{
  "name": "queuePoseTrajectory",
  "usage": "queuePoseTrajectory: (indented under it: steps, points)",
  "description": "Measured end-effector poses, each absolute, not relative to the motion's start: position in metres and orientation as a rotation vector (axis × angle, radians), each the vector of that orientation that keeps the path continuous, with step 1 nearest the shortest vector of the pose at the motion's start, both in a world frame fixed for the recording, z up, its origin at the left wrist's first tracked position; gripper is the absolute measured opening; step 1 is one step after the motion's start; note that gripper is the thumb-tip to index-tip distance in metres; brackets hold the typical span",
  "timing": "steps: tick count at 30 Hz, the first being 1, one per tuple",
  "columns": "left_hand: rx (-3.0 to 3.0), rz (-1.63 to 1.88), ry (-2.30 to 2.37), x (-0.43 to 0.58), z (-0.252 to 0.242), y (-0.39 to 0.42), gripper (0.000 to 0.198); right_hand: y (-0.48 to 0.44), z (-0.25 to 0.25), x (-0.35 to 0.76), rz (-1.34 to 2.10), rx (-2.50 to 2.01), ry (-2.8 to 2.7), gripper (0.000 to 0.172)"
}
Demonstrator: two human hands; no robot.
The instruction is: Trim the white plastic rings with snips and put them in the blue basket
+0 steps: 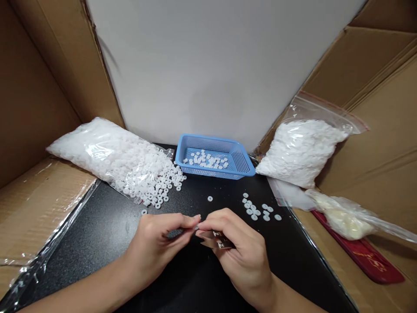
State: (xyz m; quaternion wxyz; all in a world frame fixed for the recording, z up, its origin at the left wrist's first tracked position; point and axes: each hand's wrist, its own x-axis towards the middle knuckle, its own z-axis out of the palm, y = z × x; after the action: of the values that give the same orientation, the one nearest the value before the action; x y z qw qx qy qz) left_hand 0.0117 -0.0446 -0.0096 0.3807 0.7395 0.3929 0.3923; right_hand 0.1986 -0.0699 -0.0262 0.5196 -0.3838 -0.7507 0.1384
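Observation:
My left hand [159, 239] is closed in a pinch, thumb and forefinger on a small white piece [196, 227], likely a plastic ring, mostly covered by the fingertips. My right hand [243, 252] meets it there, with thumb and forefinger tips close to the same piece. Curled in the right hand is a small shiny metal tool [221, 240]; its exact kind is hidden by the fingers. Beyond the hands lies a single white ring [210, 198] on the black table. Several flattened white rings [254, 211] are scattered to its right.
A blue plastic basket [215, 174] with white pieces inside stands at the back. On the left, a clear bag [100, 150] spills white rings. To the right are a bag of white pieces [299, 148], a smaller bag [345, 217] and a red case [371, 261]. Cardboard walls [384, 143] enclose the sides.

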Motion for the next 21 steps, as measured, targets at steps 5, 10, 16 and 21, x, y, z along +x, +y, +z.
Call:
queuePoseTrajectory:
  steps: [5, 10, 16, 21]
  points:
    - [2.012, 1.024, 1.013, 0.01, -0.013, -0.044, 0.016, -0.071, -0.023, 0.198, 0.303, -0.93, -1.906, 0.027]
    - [1.712, 1.013, 1.007, 0.014, -0.001, -0.045, 0.012, -0.065, -0.02, 0.199, 0.411, -0.948, -1.831, 0.016]
    - [1.333, 1.04, 0.931, 0.017, 0.004, -0.044, 0.007, -0.063, -0.021, 0.202, 0.399, -0.841, -1.647, 0.016]
    - [1.163, 0.94, 0.89, 0.016, 0.001, -0.042, 0.009, -0.065, -0.023, 0.207, 0.439, -0.937, -1.607, 0.012]
